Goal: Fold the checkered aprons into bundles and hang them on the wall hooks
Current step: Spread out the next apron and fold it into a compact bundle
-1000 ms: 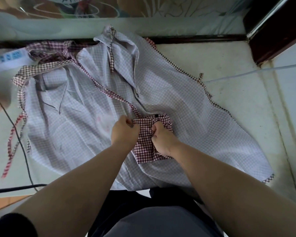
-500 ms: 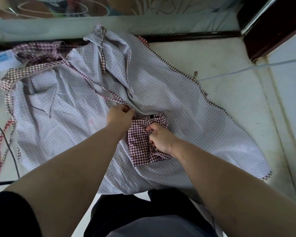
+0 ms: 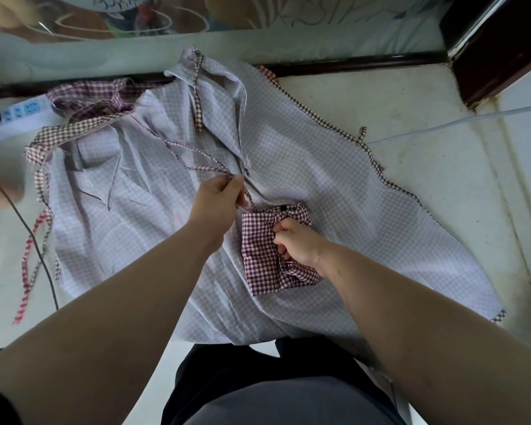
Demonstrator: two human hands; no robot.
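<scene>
No text, label, brand or number can be read here. The white power strip [image 3: 22,116] at the far left carries blue patches, too blurred to tell whether they bear lettering.

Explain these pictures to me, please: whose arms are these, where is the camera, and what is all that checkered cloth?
No machine here: these are a person's two bare arms. The camera sits on the person's head and looks forward and down, so the arms reach in from the bottom. A pale checkered apron lies spread on a pale surface. On it sits a small dark red checkered bundle, which the right hand grips. The left hand pinches a thin checkered strap that runs to the bundle. At the left edge lie a white power strip and a black cable.
</scene>
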